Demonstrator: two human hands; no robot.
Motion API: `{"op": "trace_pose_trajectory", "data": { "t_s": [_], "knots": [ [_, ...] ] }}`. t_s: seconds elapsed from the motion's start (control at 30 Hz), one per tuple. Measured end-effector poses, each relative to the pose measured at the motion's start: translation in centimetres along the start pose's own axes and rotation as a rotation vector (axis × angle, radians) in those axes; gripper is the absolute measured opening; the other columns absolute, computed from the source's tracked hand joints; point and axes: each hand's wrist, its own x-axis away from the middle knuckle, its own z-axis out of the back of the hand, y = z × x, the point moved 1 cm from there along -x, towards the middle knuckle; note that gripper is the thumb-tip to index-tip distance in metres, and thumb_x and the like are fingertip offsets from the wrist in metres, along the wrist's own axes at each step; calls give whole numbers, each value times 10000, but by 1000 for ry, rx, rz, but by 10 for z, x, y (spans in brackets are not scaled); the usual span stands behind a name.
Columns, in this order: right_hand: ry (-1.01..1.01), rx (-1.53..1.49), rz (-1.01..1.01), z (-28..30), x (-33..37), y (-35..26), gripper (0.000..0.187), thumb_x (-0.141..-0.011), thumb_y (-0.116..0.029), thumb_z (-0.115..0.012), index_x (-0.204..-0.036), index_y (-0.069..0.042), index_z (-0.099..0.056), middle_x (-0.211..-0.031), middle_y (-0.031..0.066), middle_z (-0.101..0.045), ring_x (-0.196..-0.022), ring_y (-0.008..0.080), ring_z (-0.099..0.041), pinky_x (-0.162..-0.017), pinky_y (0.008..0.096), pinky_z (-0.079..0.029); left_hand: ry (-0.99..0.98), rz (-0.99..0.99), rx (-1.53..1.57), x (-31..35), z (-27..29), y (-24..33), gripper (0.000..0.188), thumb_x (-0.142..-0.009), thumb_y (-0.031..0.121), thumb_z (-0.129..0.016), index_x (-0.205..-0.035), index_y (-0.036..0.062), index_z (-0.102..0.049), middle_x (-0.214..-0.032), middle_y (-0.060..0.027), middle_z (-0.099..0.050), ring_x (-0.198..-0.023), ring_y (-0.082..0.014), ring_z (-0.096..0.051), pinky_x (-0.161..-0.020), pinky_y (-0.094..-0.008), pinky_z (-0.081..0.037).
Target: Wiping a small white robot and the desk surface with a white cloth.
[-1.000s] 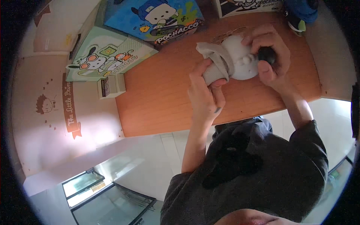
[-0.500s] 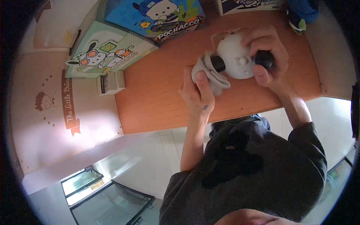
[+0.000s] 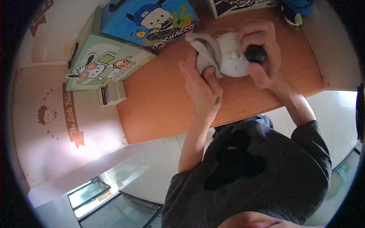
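A white rounded toy figure [image 3: 232, 60] with a small raised nose is held between my two hands above the wooden desk. My right hand [image 3: 272, 59] is closed around its right side, fingers curled about a round black ear [image 3: 256, 54]. In my left hand [image 3: 202, 88] a light grey cloth [image 3: 205, 47] is gripped, thumb toward me. The cloth presses against the figure's left side and covers the black part there. One end of the cloth sticks up, slightly smeared by motion.
A blue cartoon box [image 3: 152, 24] and a pale green cartoon box [image 3: 100, 66] stand at the back left, a small white box [image 3: 113, 94] before them. Farther back are a white box [image 3: 243, 7] and a blue figurine [image 3: 296, 15]. Side panels bound the wooden desk [image 3: 159, 110].
The cloth in my left hand has moved over the figure's left black part, hiding it. The right hand keeps its hold on the figure. The whole view has shifted slightly.
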Motion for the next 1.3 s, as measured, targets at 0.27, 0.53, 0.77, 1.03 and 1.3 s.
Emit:
{"op": "trace_pose_trajectory", "data": {
  "t_s": [0.27,0.53,0.77,1.03,1.3],
  "knots": [
    [-154,332,286,-4,-11,-1,572,-1060,-518,-358,-1205,-58,-668,-1284,90,-619,-1247,292,-468,-1072,449,-375,-86,136,512,-62,8,-20,390,-1027,88,-576,-1410,29,-527,-1307,-149,-627,-1090,-239,-604,-946,-333,-489],
    [-169,98,365,-5,-16,-13,572,-1079,-469,-322,-1341,-77,-648,-1329,92,-615,-1314,291,-460,-1143,442,-349,-187,313,854,-73,10,-59,395,-1035,159,-634,-1405,36,-569,-1290,-119,-674,-1128,-193,-619,-969,-288,-483],
    [128,-123,-443,-9,-9,20,602,-1087,-500,-335,-1439,-81,-587,-1405,96,-601,-1324,242,-498,-1172,396,-354,-54,421,780,-70,13,-47,403,-1042,190,-624,-1419,57,-577,-1271,-109,-686,-1102,-171,-624,-955,-280,-489],
    [-375,-436,-1144,-29,2,20,754,-1025,-706,-355,-1411,-122,-637,-1405,138,-633,-1248,296,-620,-1094,367,-451,30,382,643,-64,14,-8,390,-1049,211,-607,-1412,69,-584,-1203,-87,-694,-1021,-156,-617,-924,-270,-488],
    [-293,-649,-1125,-56,27,54,692,-1078,-575,-331,-1413,-26,-585,-1415,132,-611,-1251,253,-579,-1104,378,-422,183,401,937,-66,43,-35,397,-1069,254,-518,-1428,89,-561,-1272,-94,-656,-1106,-193,-618,-963,-342,-485]
  ]
}}
